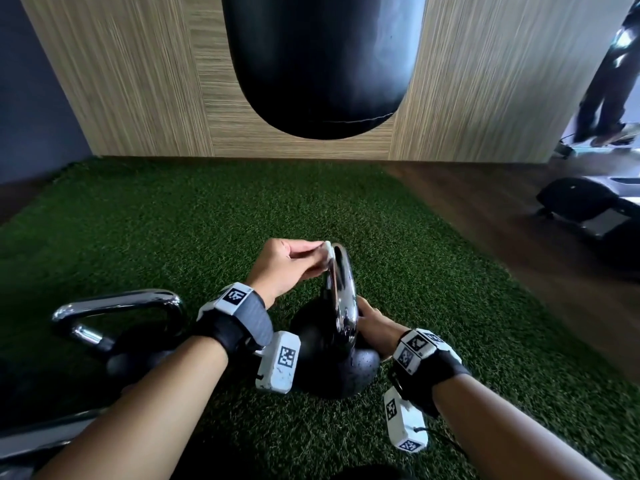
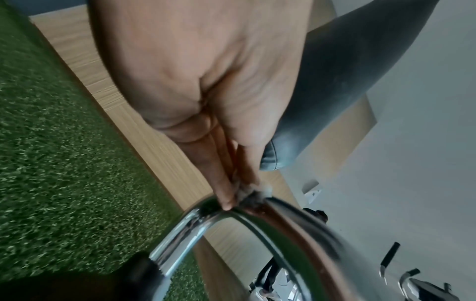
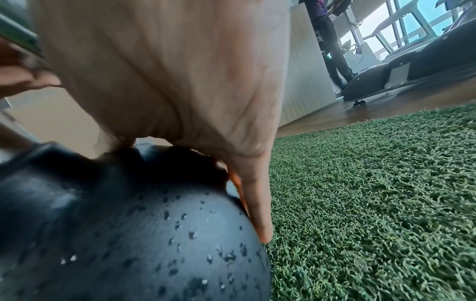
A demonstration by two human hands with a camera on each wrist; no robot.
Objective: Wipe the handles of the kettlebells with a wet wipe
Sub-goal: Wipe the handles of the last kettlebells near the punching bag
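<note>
Two kettlebells are seen on the green artificial turf (image 1: 433,299), and the nearer-centre kettlebell (image 1: 329,368) is the one being worked on. Its black ball, beaded with droplets, is steadied by the right hand (image 1: 372,325), whose fingers (image 3: 257,203) are laid down over the ball's far side, pressing rather than clamping. Its chrome handle (image 1: 341,292) stands upright, the loop being seen nearly edge-on, so that its long axis runs away from the person toward the wall. At the top of that loop a small white wet wipe (image 1: 327,252) is pinched in the left hand (image 1: 285,268), fingertips (image 2: 226,201) drawn together and pressed on the bend of the bar. The wiping of this handle is judged to be in progress at its crown; next, the wipe would need to be drawn down each leg of the loop while the ball is held steady. To the left the second kettlebell (image 1: 138,355) is set, its chrome handle (image 1: 117,306) lying broadside and untouched. Beyond, a black punching bag (image 1: 322,64) is hung before a wood-panelled wall (image 1: 138,81).
</note>
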